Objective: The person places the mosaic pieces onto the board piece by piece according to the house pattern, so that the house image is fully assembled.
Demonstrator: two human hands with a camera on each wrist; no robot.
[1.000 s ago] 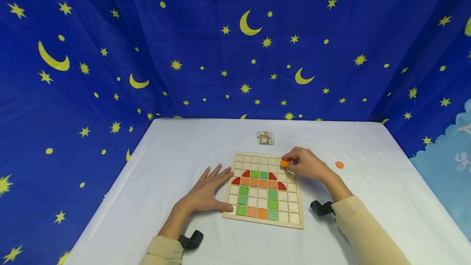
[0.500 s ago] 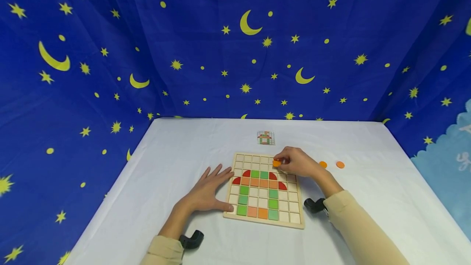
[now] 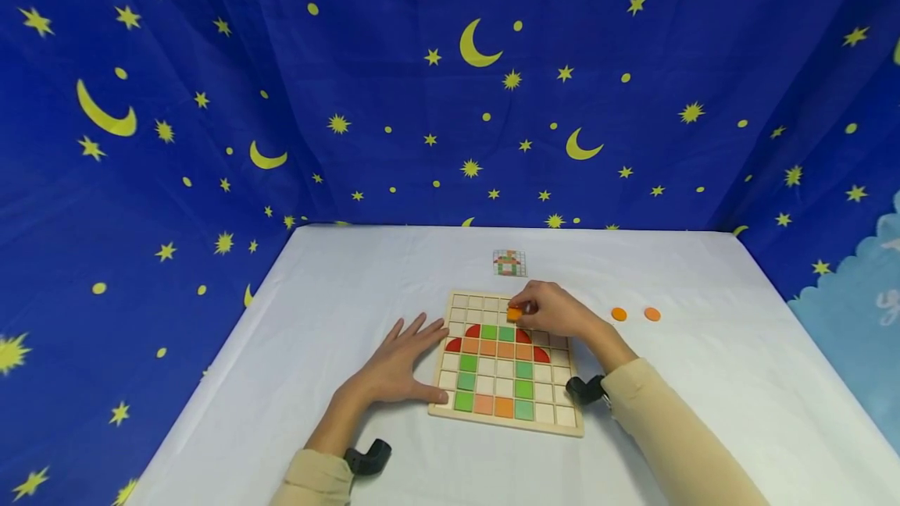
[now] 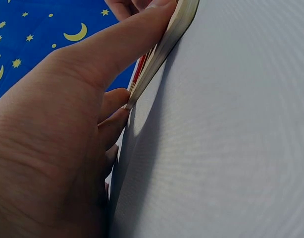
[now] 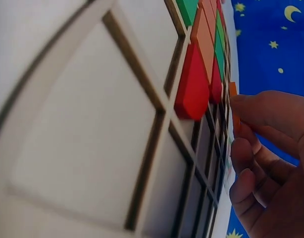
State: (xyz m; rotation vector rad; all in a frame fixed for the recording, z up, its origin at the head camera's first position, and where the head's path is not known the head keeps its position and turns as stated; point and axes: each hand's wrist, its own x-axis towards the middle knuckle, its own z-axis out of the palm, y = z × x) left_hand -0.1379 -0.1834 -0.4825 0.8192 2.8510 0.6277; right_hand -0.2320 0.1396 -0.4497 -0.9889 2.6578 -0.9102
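A wooden grid board lies on the white table, with green, orange and red pieces set in its cells. My left hand rests at the board's left edge with fingers spread, the thumb on the lower left corner; the left wrist view shows this thumb along the frame. Over the upper cells my right hand pinches an orange square tile between thumb and fingers. In the right wrist view the orange tile is seen edge-on, close above the grid beyond a red quarter-round piece.
Two round orange discs, one darker and one paler, lie on the table right of the board. A small pattern card lies behind it. Blue cloth with stars and moons encloses the table's back and sides.
My right hand has moved left across the top of the board with the orange tile, uncovering the darker disc on the table. The left hand has stayed in place.
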